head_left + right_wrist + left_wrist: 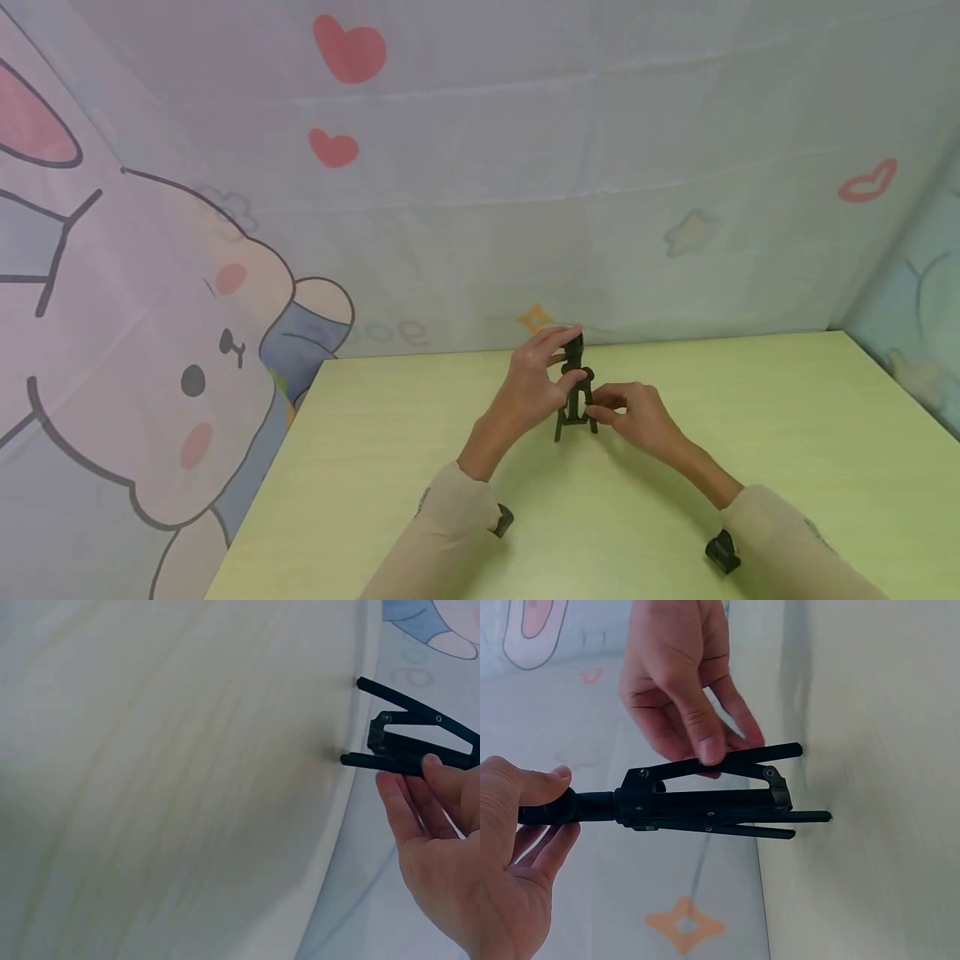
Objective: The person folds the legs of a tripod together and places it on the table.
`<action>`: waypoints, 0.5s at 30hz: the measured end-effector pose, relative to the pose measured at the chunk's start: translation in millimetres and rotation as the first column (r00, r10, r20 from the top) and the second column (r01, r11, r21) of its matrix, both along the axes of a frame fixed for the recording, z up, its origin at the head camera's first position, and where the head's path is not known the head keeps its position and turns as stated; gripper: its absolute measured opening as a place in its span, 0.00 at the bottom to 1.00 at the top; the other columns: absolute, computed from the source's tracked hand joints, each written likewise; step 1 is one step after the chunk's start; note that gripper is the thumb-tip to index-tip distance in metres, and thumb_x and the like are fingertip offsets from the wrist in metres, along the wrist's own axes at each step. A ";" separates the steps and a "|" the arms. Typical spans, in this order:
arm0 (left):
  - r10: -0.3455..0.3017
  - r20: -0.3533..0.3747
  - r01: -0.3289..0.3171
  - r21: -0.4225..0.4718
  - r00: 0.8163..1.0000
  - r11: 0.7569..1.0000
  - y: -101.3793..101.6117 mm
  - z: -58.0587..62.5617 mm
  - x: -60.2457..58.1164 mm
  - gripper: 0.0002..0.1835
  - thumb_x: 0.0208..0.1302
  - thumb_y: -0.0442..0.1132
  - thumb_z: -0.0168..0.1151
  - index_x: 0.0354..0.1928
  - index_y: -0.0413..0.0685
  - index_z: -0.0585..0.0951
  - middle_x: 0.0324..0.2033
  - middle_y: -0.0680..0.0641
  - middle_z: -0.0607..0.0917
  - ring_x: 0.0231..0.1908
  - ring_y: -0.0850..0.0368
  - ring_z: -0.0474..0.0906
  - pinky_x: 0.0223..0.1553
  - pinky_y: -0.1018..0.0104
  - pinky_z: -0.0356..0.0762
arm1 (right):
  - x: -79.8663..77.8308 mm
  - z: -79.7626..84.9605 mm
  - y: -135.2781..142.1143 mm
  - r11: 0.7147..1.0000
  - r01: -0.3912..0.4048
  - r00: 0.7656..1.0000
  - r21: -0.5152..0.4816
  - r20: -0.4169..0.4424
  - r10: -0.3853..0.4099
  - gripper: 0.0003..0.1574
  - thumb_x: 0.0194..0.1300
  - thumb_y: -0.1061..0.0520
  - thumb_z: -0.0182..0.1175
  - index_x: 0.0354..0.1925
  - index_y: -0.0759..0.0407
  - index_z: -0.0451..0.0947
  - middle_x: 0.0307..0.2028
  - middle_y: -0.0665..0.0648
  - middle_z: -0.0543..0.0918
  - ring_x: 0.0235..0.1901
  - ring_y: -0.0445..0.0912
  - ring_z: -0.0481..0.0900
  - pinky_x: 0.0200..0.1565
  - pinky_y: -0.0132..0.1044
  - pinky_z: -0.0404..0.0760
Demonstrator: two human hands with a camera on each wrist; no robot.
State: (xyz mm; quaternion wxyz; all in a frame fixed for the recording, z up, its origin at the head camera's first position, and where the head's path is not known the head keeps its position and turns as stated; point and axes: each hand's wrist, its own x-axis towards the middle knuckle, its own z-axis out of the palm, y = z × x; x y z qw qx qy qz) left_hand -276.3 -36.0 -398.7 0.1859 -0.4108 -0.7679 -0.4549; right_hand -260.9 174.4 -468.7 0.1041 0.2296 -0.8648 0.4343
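The black tripod [574, 404] stands upright at the pale yellow-green table [765, 450], between 4 and 5 o'clock from the head view's centre; whether every foot [823, 817] bears weight I cannot tell. Toward its 10 o'clock, the left hand [531, 379] grips the top [574, 348] between thumb and fingers; toward its 3 o'clock, the right hand [637, 417] pinches one leg [780, 751]. To handle that leg well, hold the column [712, 801] vertical from above and ease the leg about its hinge [643, 773], never sideways. The braces [751, 768] look able to nip skin, and the slim frame could tip, so light pressure seems best
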 end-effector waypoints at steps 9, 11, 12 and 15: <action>0.010 -0.003 -0.010 -0.010 1.000 1.000 -0.6 0.7 1.1 0.32 0.64 0.24 0.71 0.70 0.36 0.75 0.62 0.37 0.77 0.61 0.45 0.78 0.56 0.64 0.85 | -3.5 -9.2 8.7 0.990 -0.092 0.996 0.107 0.034 0.088 0.04 0.66 0.68 0.69 0.39 0.63 0.88 0.32 0.53 0.89 0.33 0.45 0.88 0.35 0.35 0.86; 0.011 -0.006 -0.011 -0.016 1.000 1.000 -0.3 0.7 0.9 0.32 0.64 0.25 0.71 0.70 0.36 0.74 0.63 0.37 0.77 0.61 0.45 0.78 0.56 0.64 0.85 | -4.3 -10.2 8.7 0.989 -0.097 0.995 0.114 0.025 0.094 0.04 0.65 0.69 0.69 0.37 0.62 0.88 0.31 0.53 0.89 0.32 0.43 0.87 0.34 0.34 0.86; 0.010 -0.007 -0.011 -0.018 1.000 1.000 -0.2 0.7 0.7 0.32 0.64 0.25 0.71 0.70 0.36 0.74 0.63 0.37 0.77 0.61 0.44 0.79 0.56 0.63 0.85 | -4.4 -10.5 8.6 0.988 -0.097 0.995 0.117 0.022 0.095 0.04 0.65 0.69 0.69 0.36 0.62 0.88 0.30 0.53 0.89 0.31 0.43 0.87 0.33 0.33 0.86; 0.013 0.000 -0.013 -0.025 1.000 1.000 -0.1 0.4 0.3 0.32 0.64 0.25 0.71 0.71 0.37 0.74 0.63 0.38 0.77 0.60 0.45 0.80 0.56 0.66 0.84 | -4.5 -10.1 7.6 0.988 -0.099 0.995 0.116 0.015 0.098 0.05 0.65 0.69 0.70 0.34 0.61 0.88 0.29 0.53 0.89 0.30 0.43 0.87 0.32 0.32 0.85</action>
